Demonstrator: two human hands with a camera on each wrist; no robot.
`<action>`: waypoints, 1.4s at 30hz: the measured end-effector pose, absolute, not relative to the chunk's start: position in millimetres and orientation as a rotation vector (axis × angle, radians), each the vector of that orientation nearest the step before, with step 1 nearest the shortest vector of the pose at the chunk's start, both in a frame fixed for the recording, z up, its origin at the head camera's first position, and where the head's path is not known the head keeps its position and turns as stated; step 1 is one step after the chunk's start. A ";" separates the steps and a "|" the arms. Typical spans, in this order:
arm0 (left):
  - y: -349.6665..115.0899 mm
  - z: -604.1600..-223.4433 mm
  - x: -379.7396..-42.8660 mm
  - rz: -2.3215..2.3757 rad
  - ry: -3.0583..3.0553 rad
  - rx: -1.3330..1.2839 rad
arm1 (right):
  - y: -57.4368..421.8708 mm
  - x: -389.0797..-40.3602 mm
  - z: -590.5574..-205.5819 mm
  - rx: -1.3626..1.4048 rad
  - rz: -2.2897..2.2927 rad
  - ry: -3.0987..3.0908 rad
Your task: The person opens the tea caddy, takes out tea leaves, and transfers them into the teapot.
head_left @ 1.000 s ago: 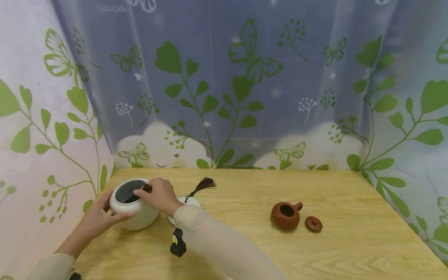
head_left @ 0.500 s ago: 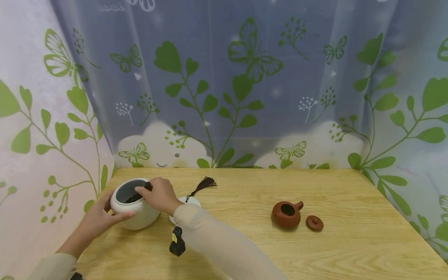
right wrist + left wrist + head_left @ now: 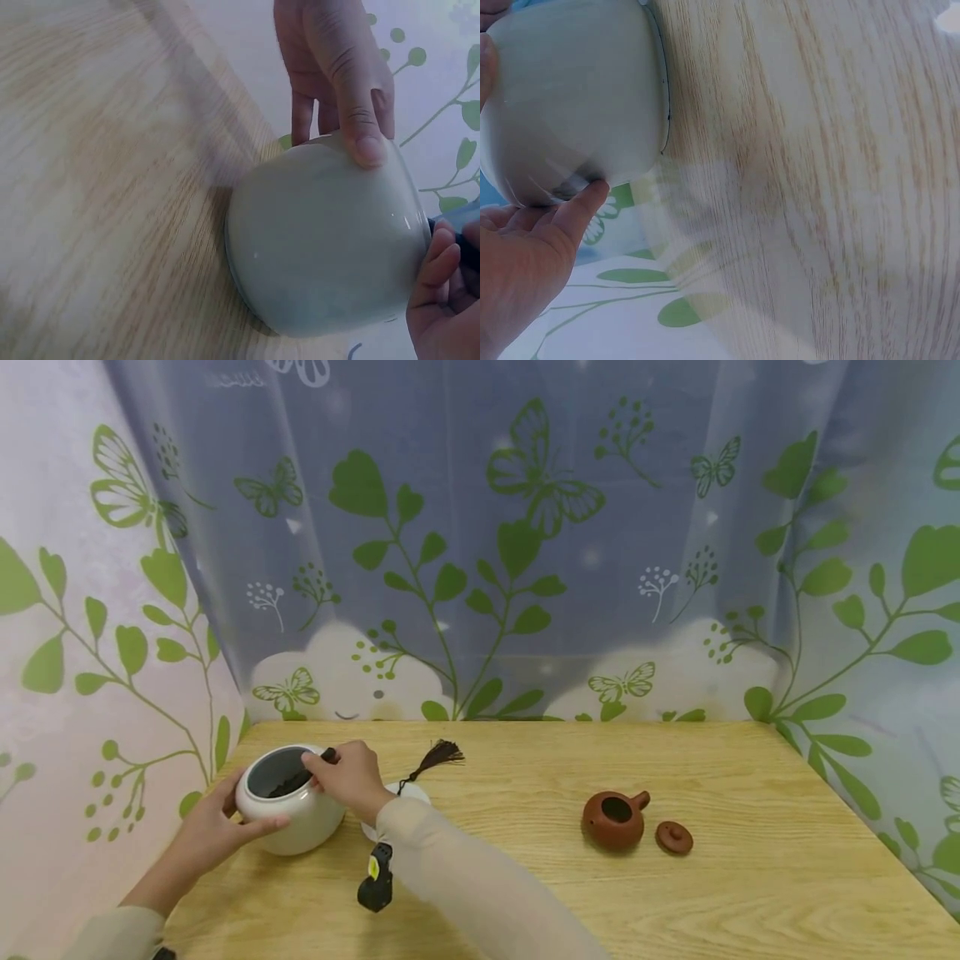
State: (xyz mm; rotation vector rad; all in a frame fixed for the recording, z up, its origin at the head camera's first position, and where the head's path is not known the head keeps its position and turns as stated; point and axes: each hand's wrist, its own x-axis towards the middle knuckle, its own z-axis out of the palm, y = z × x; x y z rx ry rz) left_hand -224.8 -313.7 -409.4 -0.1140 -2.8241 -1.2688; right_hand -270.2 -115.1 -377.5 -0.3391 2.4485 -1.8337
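Observation:
A round white jar (image 3: 303, 827) with a wide mouth stands tilted on the table at the left. My left hand (image 3: 206, 831) grips it from the left, thumb on the near side; the right wrist view shows this thumb (image 3: 367, 146) flat on the glaze. At the right rim my right hand (image 3: 351, 777) pinches a dark-handled tool (image 3: 328, 755), whose lower end is down in the jar and too hidden to identify. Dark loose bits (image 3: 288, 787), like tea leaves, show inside the mouth. In the left wrist view, fingers (image 3: 585, 206) support the jar's side.
A white lid (image 3: 412, 792) with a dark tassel (image 3: 439, 753) lies just right of the jar, partly behind my right wrist. Farther right on the wooden table (image 3: 517, 827) stand an open brown teapot (image 3: 611, 833) and its small lid (image 3: 674, 838). Patterned curtains border the table.
My right hand has shifted slightly right and the tool's handle has come up and right at the rim. My left hand and the jar have barely moved.

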 end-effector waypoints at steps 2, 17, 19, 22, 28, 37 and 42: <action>-313.5 -408.9 -223.9 -1.266 -2.823 -0.110 | -115.4 -269.5 -377.1 -0.389 -1.809 2.451; -311.9 -407.6 -224.4 -1.252 -2.798 -0.138 | -116.1 -267.5 -379.3 -0.097 -2.165 2.033; -311.7 -407.5 -224.4 -1.241 -2.791 -0.139 | -116.4 -268.2 -379.9 -0.078 -2.178 2.012; -311.9 -407.8 -224.5 -1.235 -2.790 -0.139 | -116.2 -268.5 -379.7 -0.051 -2.193 1.993; -311.9 -407.7 -224.1 -1.246 -2.802 -0.127 | -114.7 -267.4 -377.7 0.003 -2.209 1.962; -311.7 -407.6 -223.1 -1.226 -2.793 -0.120 | -111.8 -269.6 -377.6 -0.020 -2.219 2.032; -311.7 -407.5 -223.0 -1.251 -2.810 -0.122 | -109.1 -274.8 -381.4 -0.411 -1.906 2.511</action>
